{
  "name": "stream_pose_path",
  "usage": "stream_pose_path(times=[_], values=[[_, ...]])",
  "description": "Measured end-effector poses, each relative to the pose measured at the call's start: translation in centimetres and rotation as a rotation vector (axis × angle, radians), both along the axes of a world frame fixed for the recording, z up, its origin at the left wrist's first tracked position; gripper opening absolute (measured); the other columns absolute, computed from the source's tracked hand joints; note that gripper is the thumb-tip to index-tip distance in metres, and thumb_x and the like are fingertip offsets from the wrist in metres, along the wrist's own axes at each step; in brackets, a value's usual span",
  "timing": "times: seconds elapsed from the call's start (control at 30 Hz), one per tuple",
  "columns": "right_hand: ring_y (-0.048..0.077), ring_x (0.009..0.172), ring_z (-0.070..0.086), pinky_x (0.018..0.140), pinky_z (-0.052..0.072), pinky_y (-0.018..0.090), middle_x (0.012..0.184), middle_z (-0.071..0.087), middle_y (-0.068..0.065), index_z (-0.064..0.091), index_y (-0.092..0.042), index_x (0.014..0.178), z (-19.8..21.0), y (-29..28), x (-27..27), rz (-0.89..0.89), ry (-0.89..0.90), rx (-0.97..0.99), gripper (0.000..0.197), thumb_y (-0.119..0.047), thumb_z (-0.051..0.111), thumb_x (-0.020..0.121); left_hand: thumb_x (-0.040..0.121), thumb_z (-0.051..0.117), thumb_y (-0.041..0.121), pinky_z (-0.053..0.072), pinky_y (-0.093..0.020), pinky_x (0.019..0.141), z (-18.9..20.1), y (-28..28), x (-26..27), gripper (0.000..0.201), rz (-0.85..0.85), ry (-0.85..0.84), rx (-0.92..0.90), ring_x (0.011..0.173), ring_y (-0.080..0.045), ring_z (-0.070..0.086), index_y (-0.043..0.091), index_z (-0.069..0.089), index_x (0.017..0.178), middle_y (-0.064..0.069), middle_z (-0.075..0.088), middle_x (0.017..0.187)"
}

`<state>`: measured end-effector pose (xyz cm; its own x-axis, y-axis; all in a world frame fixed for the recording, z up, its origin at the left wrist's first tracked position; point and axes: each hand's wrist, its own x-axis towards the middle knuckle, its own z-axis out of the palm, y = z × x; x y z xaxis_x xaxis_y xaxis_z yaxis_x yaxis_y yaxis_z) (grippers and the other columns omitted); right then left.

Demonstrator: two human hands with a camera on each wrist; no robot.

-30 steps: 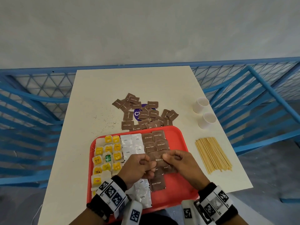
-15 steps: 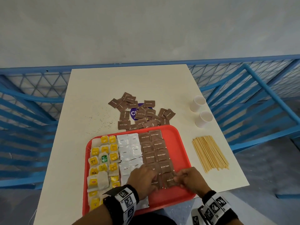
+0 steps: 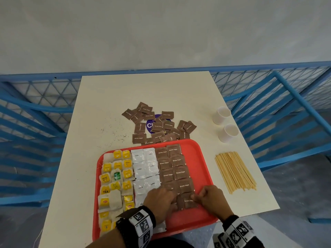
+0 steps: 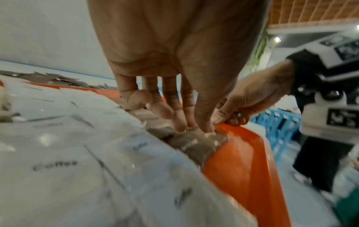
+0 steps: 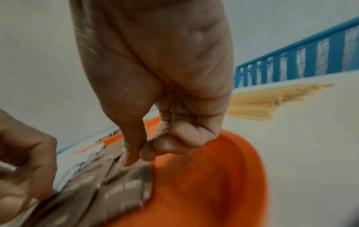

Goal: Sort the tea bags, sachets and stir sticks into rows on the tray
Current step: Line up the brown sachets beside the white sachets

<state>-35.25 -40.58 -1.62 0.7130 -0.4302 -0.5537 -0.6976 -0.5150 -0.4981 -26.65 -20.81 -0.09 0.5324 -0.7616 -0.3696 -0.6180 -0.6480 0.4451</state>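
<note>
In the head view I see my left hand [image 3: 158, 201] and right hand [image 3: 211, 198] at lower centre on the flat red plastic tray [image 3: 200, 158], both on a brown paper sugar sachet [image 3: 187, 201]. My left wrist view shows straight fingertips [image 4: 180, 126] pressing it flat; my right wrist view shows thumb and curled forefinger pinching its edge, pale wooden stir sticks [image 5: 272, 101] at right

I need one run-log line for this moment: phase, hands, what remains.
phase: laying brown sugar sachets on tray | left hand: pressing sachets | right hand: pinching sachet edge | remaining: stir sticks on table

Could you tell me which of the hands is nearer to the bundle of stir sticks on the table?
Right. The right hand is at the tray's right side, nearest the stir sticks; the left hand is farther left.
</note>
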Motion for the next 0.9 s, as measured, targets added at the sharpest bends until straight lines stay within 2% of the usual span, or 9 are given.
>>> stream_pose_path(times=[0.03, 0.13, 0.23, 0.33, 0.47, 0.6, 0.7, 0.8, 0.9], values=[[0.009, 0.068, 0.064, 0.057, 0.046, 0.016, 0.07, 0.069, -0.003, 0.059, -0.018, 0.065, 0.7, -0.2, 0.5, 0.02, -0.024, -0.002, 0.032, -0.037, 0.08, 0.079, 0.093, 0.059, 0.039, 0.046, -0.033, 0.086, 0.3, 0.4, 0.6, 0.015, 0.052, 0.046, -0.044, 0.102, -0.019, 0.059, 0.025, 0.061, 0.096, 0.005, 0.066, 0.108], [-0.005, 0.059, 0.055, 0.054, 0.038, 0.01, 0.064, 0.062, -0.011, 0.057, -0.025, 0.061, 3.6, -0.7, 3.0, 0.12, -0.086, 0.025, 0.033, -0.039, 0.075, 0.085, 0.093, 0.061, 0.046, 0.053, -0.034, 0.078, 1.5, 2.4, 3.6, 0.025, 0.219, 0.147, -0.12, 0.075, -0.01, 0.061, 0.024, 0.062, 0.08, 0.008, 0.067, 0.08], [-0.001, 0.059, 0.054, 0.056, 0.037, 0.014, 0.062, 0.059, -0.013, 0.058, -0.024, 0.061, 5.1, -1.9, 7.6, 0.142, -0.148, -0.015, 0.033, -0.036, 0.072, 0.087, 0.091, 0.064, 0.049, 0.049, -0.027, 0.066, 2.8, 4.8, 7.8, 0.032, 0.357, 0.082, -0.117, 0.064, -0.005, 0.057, 0.025, 0.061, 0.07, 0.01, 0.062, 0.069], [0.017, 0.072, 0.058, 0.063, 0.038, 0.026, 0.07, 0.06, -0.005, 0.054, -0.023, 0.063, 4.8, -2.5, 13.7, 0.189, -0.198, -0.17, 0.029, -0.022, 0.063, 0.09, 0.092, 0.063, 0.048, 0.038, -0.027, 0.061, 3.4, 6.6, 12.3, 0.031, 0.457, -0.035, -0.055, 0.069, -0.007, 0.054, 0.028, 0.058, 0.069, 0.011, 0.058, 0.071], [0.023, 0.084, 0.06, 0.065, 0.042, 0.028, 0.09, 0.063, 0.004, 0.06, -0.015, 0.085, 4.3, -1.1, 21.3, 0.384, -0.142, -0.236, 0.008, -0.021, 0.062, 0.089, 0.093, 0.061, 0.039, 0.042, -0.029, 0.069, 2.9, 6.7, 17.1, 0.021, 0.555, -0.057, 0.048, 0.083, -0.018, 0.059, 0.029, 0.058, 0.075, 0.011, 0.058, 0.079], [0.029, 0.104, 0.058, 0.082, 0.047, 0.035, 0.112, 0.06, 0.007, 0.06, -0.018, 0.111, 2.7, -0.7, 25.5, 0.668, -0.063, -0.314, 0.028, -0.032, 0.063, 0.087, 0.094, 0.059, 0.036, 0.043, -0.03, 0.073, 2.4, 5.0, 19.3, 0.014, 0.55, -0.101, 0.067, 0.087, -0.017, 0.056, 0.029, 0.06, 0.082, 0.012, 0.057, 0.087], [0.029, 0.105, 0.058, 0.083, 0.046, 0.035, 0.116, 0.059, 0.006, 0.058, -0.015, 0.11, 2.0, -0.9, 26.7, 0.759, 0.004, -0.341, 0.026, -0.031, 0.061, 0.09, 0.096, 0.052, 0.032, 0.041, -0.03, 0.072, 2.1, 3.6, 20.4, 0.015, 0.515, -0.122, 0.054, 0.088, -0.018, 0.057, 0.025, 0.063, 0.088, 0.01, 0.058, 0.09], [0.026, 0.097, 0.058, 0.085, 0.053, 0.041, 0.114, 0.056, 0.003, 0.054, -0.017, 0.099, 1.6, -0.8, 27.1, 0.81, 0.027, -0.338, 0.019, -0.031, 0.064, 0.09, 0.091, 0.057, 0.027, 0.04, -0.028, 0.07, 1.6, 2.1, 21.1, 0.01, 0.457, -0.096, 0.034, 0.084, -0.014, 0.053, 0.028, 0.06, 0.082, 0.014, 0.05, 0.08], [0.025, 0.093, 0.06, 0.084, 0.054, 0.042, 0.111, 0.058, 0.006, 0.053, -0.017, 0.093, 0.8, -0.8, 27.9, 0.809, 0.067, -0.321, 0.017, -0.023, 0.067, 0.086, 0.088, 0.066, 0.029, 0.043, -0.03, 0.074, 0.6, 0.8, 22.1, 0.01, 0.405, -0.058, 0.03, 0.094, -0.018, 0.056, 0.028, 0.058, 0.082, 0.009, 0.055, 0.103]])
